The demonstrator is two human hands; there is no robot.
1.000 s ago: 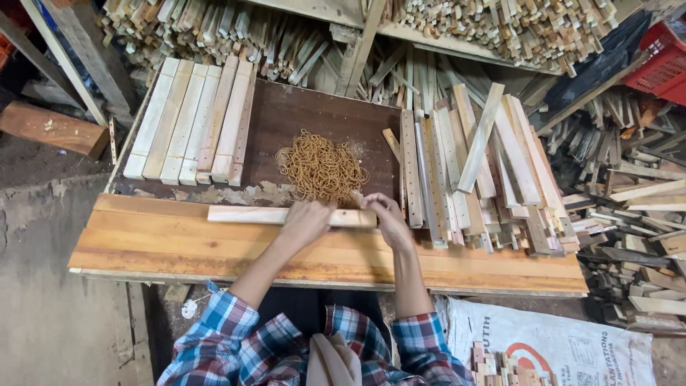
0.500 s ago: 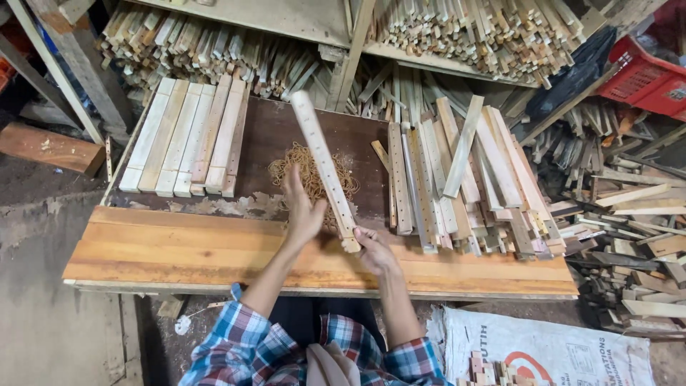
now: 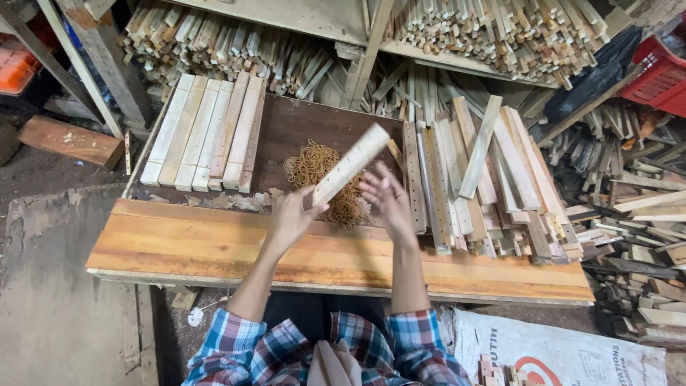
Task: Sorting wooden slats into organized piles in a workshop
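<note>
My left hand (image 3: 289, 218) grips the drilled wooden slat (image 3: 350, 164) at its lower end, tilted above the rubber band pile (image 3: 321, 179). My right hand (image 3: 389, 200) is open, just beside the slat, not touching.

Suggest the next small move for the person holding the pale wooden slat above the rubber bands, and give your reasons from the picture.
Probably bring the right hand onto the slat to steady it. The left hand grips only its lower end, so the slat tilts up over the rubber bands, while the right hand is open beside it and holds nothing.
</note>
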